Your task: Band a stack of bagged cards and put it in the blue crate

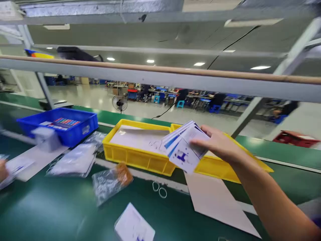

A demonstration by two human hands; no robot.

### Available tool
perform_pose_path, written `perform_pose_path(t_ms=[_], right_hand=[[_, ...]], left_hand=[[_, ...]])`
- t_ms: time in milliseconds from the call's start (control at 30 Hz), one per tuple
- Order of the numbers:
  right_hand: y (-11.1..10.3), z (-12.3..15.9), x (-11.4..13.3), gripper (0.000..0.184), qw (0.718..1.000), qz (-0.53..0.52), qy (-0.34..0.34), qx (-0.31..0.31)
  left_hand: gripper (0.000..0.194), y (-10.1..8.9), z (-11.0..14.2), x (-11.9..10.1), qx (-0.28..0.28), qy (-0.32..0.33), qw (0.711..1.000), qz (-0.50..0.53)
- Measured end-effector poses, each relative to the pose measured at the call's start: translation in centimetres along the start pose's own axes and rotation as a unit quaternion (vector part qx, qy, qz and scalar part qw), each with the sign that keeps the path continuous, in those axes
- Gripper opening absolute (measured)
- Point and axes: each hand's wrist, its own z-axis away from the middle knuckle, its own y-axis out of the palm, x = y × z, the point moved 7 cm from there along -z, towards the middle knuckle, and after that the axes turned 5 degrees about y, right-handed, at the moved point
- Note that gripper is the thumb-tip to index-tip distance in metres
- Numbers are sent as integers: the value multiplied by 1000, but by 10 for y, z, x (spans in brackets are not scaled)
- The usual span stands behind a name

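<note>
My right hand [218, 144] reaches forward over the green work surface and grips a fanned stack of white and blue printed cards [184, 145], held just above the gap between two yellow trays. The left yellow tray [135, 157] has white sheets inside; the right yellow tray [220, 169] lies under my hand. My left hand [3, 170] shows only as a blurred sliver at the far left edge, beside a small white packet [17, 165]; its fingers cannot be made out.
A blue bin [82, 129] with colourful cards stands at the back left. Clear plastic bags [75, 160] and a bag with something brown [112, 180] lie nearby. Two rubber bands [159, 189], a white sheet [215, 201] and a leaflet [134, 226] rest in front. A grey rail [160, 78] crosses overhead.
</note>
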Motion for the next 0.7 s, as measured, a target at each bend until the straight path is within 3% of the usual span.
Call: perform_pose_path(t_ms=[67,100,167,267,367,467,567,633,700], right_hand=[[46,42,29,43,992,32,-69,105],[72,65,43,41,980,59,-115,152],[123,113,67,40,946,111,-207,223],[193,180,88,44,895,160,-343,236],[255,229,88,46,860,174,-437,197],[308,253,73,43,856,162,-451,192],[336,264,60,48,861,145,-448,191],[336,266,57,52,872,119,-444,169],[322,266,56,46,889,76,-434,127]], left_hand=[[75,-30,54,-7,-13,19,1000,-6],[78,-35,75,-15,-7,37,999,-6],[93,-23,105,-41,74,142,987,-16],[109,-8,120,-54,134,198,969,-62],[97,-27,126,-38,72,223,963,-133],[81,-62,137,2,14,170,974,-147],[62,-82,144,36,-1,112,990,-80],[46,-84,144,42,-2,111,993,-39],[37,-81,139,41,-2,111,994,2]])
